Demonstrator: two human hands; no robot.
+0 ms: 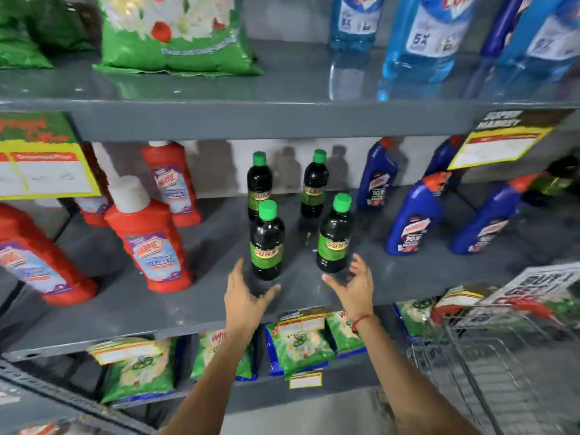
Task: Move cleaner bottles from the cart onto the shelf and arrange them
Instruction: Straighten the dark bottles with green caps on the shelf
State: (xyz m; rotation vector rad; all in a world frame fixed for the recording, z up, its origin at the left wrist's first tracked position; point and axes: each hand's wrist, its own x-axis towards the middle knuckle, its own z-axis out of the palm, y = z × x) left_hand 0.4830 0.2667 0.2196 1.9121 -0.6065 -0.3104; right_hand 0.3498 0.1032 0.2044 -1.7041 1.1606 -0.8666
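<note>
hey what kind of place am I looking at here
Most likely a supermarket cleaning aisle: grey shelf stocked with rows of cleaner bottles, yellow price tags on the edges, and a wire cart at right.

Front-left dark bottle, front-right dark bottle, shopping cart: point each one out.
front-left dark bottle (pixel 267 246): head view, on its green label.
front-right dark bottle (pixel 334 243): head view, on its green label.
shopping cart (pixel 489 368): head view, on its wire basket, lower right.
</note>
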